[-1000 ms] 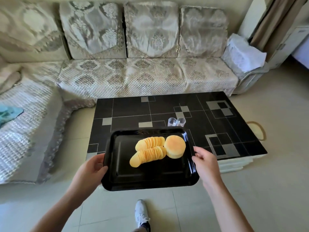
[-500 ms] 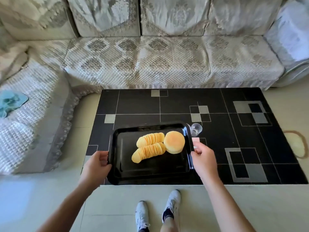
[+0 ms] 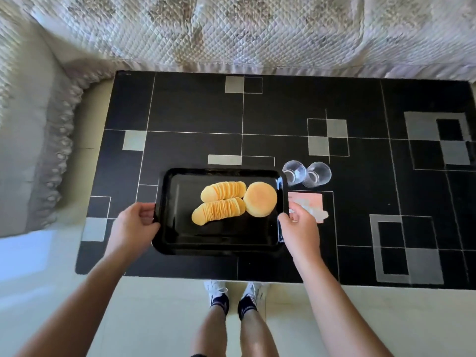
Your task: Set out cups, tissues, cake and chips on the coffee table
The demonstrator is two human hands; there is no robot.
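A glossy black surface [image 3: 283, 112] patterned with thin white lines and grey squares stands on a pale tiled floor [image 3: 159, 318], close against a quilted cream sofa [image 3: 257, 29]. Over its near part is a black rectangular plastic tray [image 3: 219, 238]; the left hand [image 3: 134, 225] and right hand [image 3: 301, 228] are each curled closed on a short rim. It carries two rows of yellow chips [image 3: 220, 202] touching a round golden cake [image 3: 260, 199]. Two clear plastic cups [image 3: 306, 174] and a pink tissue pack [image 3: 313, 206] lie just right of it.

Quilted sofa [image 3: 257, 29] (pale tiled floor [image 3: 159, 318])
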